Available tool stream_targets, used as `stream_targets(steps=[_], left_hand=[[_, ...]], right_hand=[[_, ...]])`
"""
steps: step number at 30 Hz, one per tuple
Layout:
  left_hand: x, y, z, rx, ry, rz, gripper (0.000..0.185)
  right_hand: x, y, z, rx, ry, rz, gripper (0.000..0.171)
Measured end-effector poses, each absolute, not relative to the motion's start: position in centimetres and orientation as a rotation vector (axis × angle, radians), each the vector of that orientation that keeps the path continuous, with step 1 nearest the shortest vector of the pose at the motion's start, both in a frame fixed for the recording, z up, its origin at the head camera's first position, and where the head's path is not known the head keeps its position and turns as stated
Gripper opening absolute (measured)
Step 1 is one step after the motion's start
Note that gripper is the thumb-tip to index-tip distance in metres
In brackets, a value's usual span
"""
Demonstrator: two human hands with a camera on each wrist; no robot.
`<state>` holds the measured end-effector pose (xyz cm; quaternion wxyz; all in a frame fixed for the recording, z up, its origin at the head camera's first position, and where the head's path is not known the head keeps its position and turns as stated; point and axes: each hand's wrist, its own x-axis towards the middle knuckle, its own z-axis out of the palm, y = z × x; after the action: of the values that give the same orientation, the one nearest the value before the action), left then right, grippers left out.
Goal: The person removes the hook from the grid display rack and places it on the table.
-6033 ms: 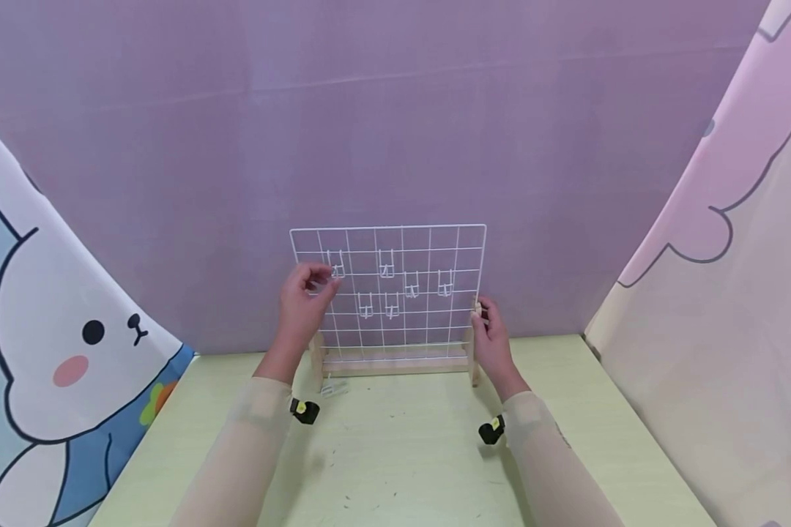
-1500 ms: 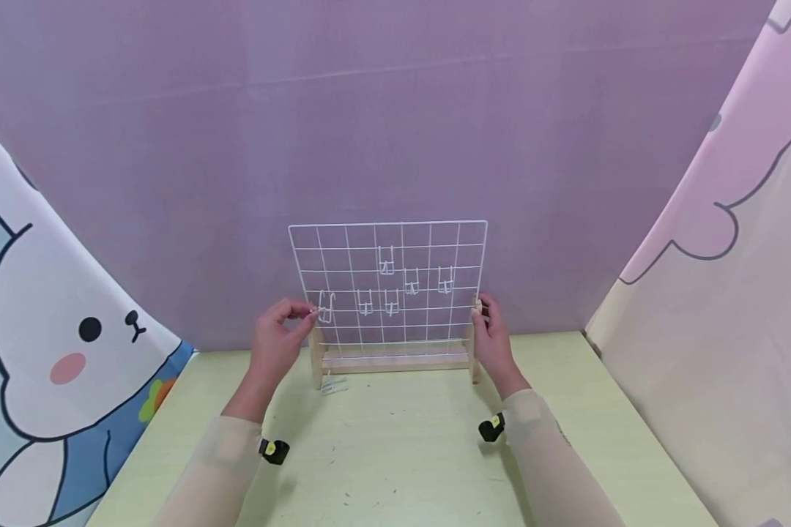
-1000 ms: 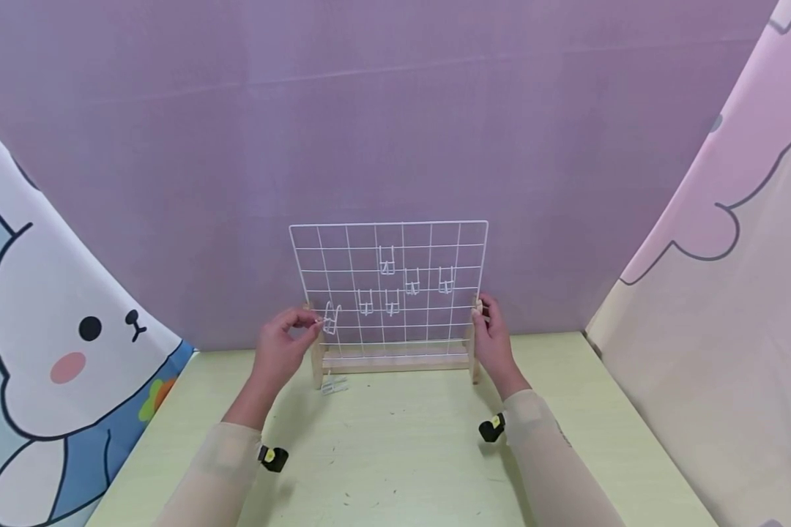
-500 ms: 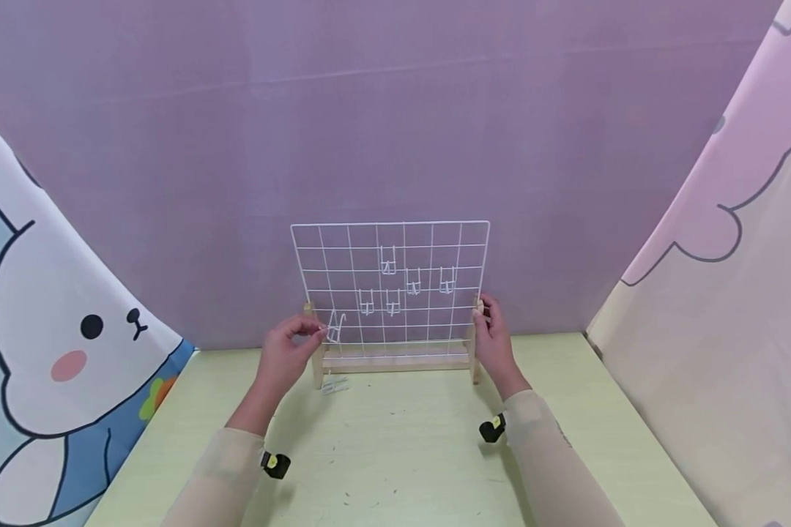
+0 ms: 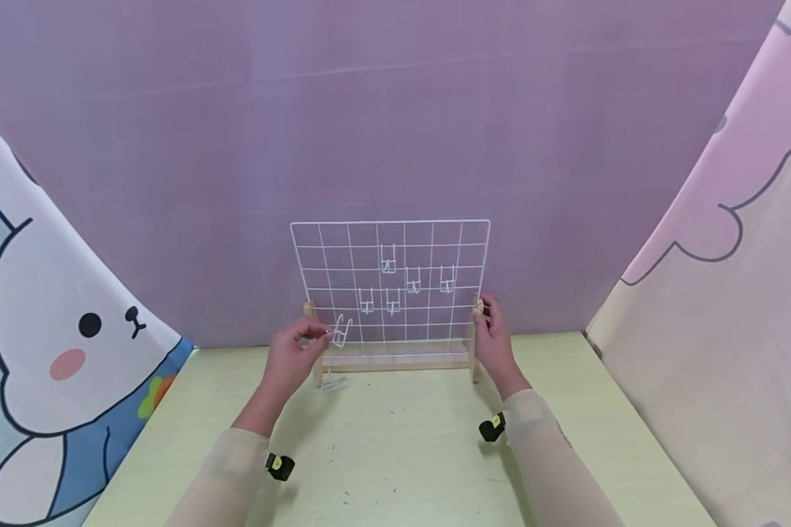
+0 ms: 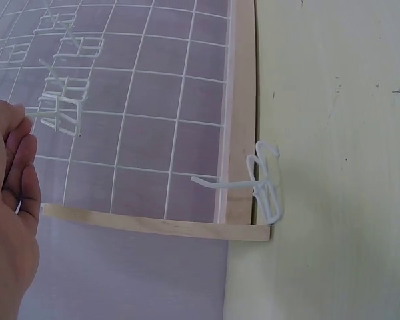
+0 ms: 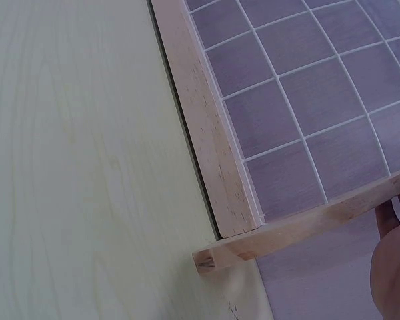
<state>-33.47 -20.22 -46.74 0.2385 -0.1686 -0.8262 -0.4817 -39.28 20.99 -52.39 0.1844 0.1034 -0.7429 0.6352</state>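
Note:
A white wire grid panel (image 5: pixel 390 221) stands upright in a wooden base (image 5: pixel 395 364). Several white wire hooks hang on it, one of them a display hook (image 5: pixel 387 265) high in the middle. My left hand (image 5: pixel 286 366) pinches another display hook (image 5: pixel 343 334) by its prong, in front of the grid's lower left; whether it touches the wires I cannot tell. In the left wrist view this held hook (image 6: pixel 70 120) overlaps the hanging ones. My right hand (image 5: pixel 492 344) grips the right wooden upright (image 7: pixel 307 227), its fingers partly hidden behind the wood.
A loose hook (image 6: pixel 267 190) lies on the table (image 5: pixel 395 439) by the base's left foot. Small dark marks dot the tabletop. Behind the grid hangs a purple backdrop (image 5: pixel 395 132), with a rabbit-printed cloth (image 5: pixel 46 315) at the left.
The hook that hung at the grid's upper left is now off it, in my left hand. That hand has come down, then slightly right. My right hand has stayed on the upright.

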Motion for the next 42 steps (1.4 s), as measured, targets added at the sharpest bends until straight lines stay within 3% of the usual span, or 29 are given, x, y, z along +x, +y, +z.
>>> stream_targets(steps=[42], left_hand=[[-33.7,-18.3,-49.1,-0.464,-2.416,-1.339,0.005]], right_hand=[[-39.2,21.0,-52.4,0.329,-2.078,1.776,0.042]])
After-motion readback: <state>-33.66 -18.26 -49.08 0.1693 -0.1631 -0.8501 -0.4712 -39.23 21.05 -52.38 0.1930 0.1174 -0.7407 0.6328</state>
